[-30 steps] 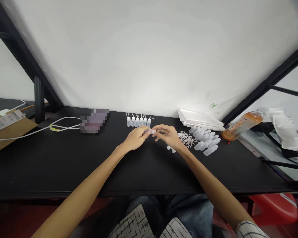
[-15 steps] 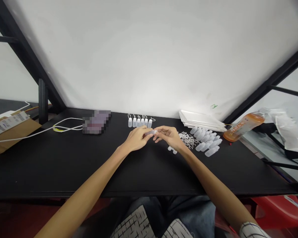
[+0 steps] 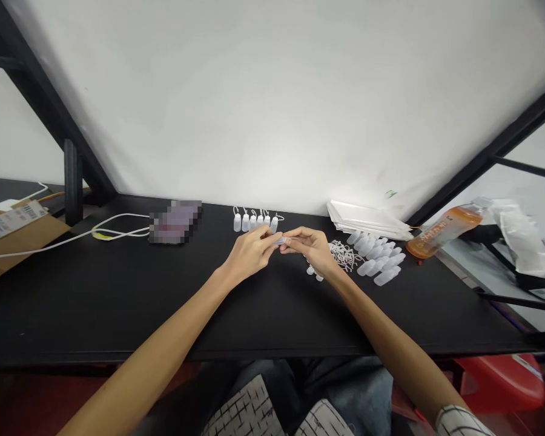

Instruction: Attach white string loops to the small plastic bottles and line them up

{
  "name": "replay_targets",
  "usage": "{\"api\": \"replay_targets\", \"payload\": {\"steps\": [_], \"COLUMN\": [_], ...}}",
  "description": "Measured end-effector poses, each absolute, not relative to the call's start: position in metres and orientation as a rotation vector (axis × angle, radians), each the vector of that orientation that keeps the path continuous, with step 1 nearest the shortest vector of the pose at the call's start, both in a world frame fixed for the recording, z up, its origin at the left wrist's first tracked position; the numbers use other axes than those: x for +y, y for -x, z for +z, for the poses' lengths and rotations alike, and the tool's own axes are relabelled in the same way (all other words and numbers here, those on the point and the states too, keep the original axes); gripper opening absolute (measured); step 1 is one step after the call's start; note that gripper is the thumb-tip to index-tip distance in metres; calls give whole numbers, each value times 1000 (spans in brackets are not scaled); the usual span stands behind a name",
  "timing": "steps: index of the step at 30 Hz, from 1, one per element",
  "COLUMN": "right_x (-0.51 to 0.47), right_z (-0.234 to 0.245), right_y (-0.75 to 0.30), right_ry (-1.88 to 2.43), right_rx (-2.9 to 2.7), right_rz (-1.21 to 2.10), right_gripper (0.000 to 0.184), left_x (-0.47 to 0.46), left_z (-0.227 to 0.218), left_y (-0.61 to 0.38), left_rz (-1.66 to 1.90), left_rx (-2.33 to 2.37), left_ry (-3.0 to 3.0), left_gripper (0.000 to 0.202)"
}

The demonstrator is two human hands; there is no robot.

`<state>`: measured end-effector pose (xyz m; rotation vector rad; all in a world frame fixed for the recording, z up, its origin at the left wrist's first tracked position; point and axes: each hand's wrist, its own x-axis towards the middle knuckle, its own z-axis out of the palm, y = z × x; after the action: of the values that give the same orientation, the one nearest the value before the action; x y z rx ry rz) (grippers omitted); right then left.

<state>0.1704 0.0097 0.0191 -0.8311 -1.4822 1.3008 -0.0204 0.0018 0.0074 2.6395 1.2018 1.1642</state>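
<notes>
My left hand [image 3: 253, 251] is closed round a small translucent plastic bottle [image 3: 280, 240], which lies sideways above the table. At the bottle's neck end, my right hand [image 3: 309, 246] pinches a thin white cord loop [image 3: 293, 238], mostly covered by the fingers. Behind my left hand, several small bottles [image 3: 246, 223] stand upright in a row with white loops on their necks. To the right of my right hand lie a heap of white cord loops [image 3: 344, 257] and rows of bottles without loops [image 3: 381, 264]. Small white pieces [image 3: 318, 278] lie by my right wrist.
A stack of white sheets or bags [image 3: 366, 221] rests against the wall. An orange-labelled bottle [image 3: 445, 232] lies tilted at the right edge. On the left are a blurred phone-like object [image 3: 177, 223], a white cable [image 3: 72, 245] and a cardboard parcel [image 3: 18, 242] on the black table [image 3: 118, 303].
Both hands stay together at the same place. My left fingers have shifted over the bottle, and my right fingers have closed in tighter at its neck. The view has moved slightly.
</notes>
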Motion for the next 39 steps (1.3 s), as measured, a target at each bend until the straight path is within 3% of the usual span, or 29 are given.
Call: {"api": "replay_targets", "payload": {"steps": [13,27,33,39], "right_x": [12,7,9,9], "right_z": [21,31,28,32], "right_y": [-175,-178,-178,-179], "right_ry": [845,802,779,801], "right_rx": [-1623,-1584,-1523,-1566], "right_rz": [1299,1364,1391,1354], "right_gripper": [39,33,30,28], "left_x": [7,-2,-3,-6], "left_z": [1,-2,-1,4], "left_y": [15,8,4,2], "left_rz": [1282,1423,1646,1640], "left_rx": [1050,1161,1146,1248], "left_ry": [-2175,-2699,-3007,-2853], "left_gripper": [23,28,25,20]}}
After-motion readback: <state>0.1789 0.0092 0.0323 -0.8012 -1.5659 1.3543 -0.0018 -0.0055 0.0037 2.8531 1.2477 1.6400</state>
